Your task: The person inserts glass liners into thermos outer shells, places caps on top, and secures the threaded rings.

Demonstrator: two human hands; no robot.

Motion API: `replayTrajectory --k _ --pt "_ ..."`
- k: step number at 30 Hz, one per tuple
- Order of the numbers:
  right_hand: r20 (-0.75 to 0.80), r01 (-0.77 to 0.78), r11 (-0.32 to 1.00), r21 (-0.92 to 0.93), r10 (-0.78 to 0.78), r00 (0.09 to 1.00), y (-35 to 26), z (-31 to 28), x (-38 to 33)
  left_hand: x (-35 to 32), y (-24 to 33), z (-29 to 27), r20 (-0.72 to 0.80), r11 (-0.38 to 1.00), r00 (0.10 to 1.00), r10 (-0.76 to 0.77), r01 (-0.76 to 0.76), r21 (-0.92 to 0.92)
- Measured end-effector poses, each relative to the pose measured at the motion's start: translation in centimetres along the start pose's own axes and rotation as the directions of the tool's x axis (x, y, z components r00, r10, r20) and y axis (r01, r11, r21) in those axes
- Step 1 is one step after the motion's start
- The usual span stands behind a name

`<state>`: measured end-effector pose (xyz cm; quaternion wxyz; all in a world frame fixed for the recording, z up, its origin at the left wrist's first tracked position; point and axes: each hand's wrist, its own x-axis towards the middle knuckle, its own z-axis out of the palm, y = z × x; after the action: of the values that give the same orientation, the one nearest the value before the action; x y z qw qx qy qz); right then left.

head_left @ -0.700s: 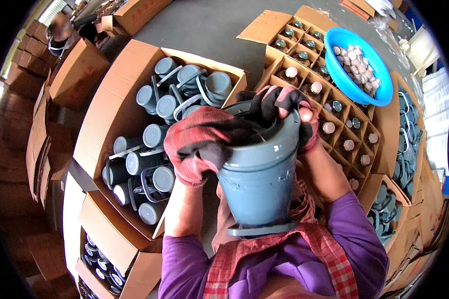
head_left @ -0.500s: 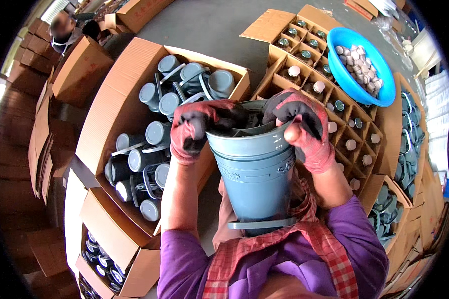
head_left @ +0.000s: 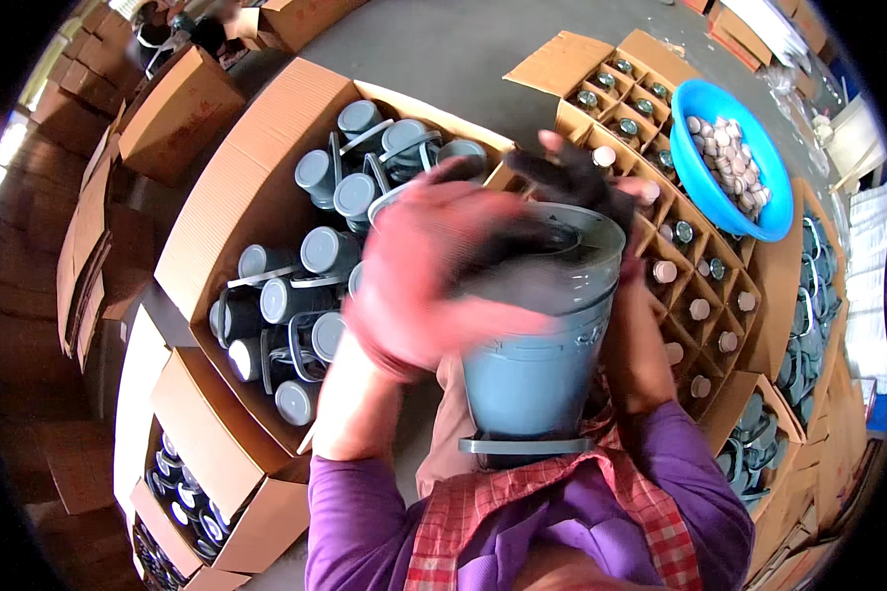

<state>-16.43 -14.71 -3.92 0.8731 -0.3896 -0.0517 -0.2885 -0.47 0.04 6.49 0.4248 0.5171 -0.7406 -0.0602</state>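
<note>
Large open cardboard box (head_left: pixel 237 187), left, holds grey capped cups. Divided carton (head_left: pixel 705 295), right; blue bowl (head_left: pixel 759 212) far right. Grey bucket (head_left: pixel 537 379), centre, near. Left hand (head_left: pixel 429 276), blurred, over rim: grip indeterminate. Right hand (head_left: pixel 586 187), fingers spread, on far rim.

The grey concrete floor (head_left: pixel 483 59) carries open cardboard boxes. One large box (head_left: pixel 237 197) holds grey lidded containers (head_left: pixel 320 251), and a divided carton (head_left: pixel 690 295) beside it bears a blue basin (head_left: pixel 759 197).
</note>
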Motion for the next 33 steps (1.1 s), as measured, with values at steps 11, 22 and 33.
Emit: replayTrajectory --k 11,22,33 --pt "-0.061 -0.022 0.991 0.132 0.031 0.998 3.3 -0.1 0.2 0.3 1.2 2.2 -0.138 0.964 0.975 0.175 -0.14 0.227" --pt "-0.015 -0.036 0.99 -0.139 0.034 0.999 1.3 2.8 -0.1 -1.5 -0.4 2.3 -0.062 0.994 0.995 0.074 -0.069 0.081" --pt "0.487 0.319 0.441 -0.839 0.348 0.801 -6.5 7.9 2.7 -7.4 -6.7 9.9 0.122 -0.299 0.819 -0.56 -0.063 -0.952"
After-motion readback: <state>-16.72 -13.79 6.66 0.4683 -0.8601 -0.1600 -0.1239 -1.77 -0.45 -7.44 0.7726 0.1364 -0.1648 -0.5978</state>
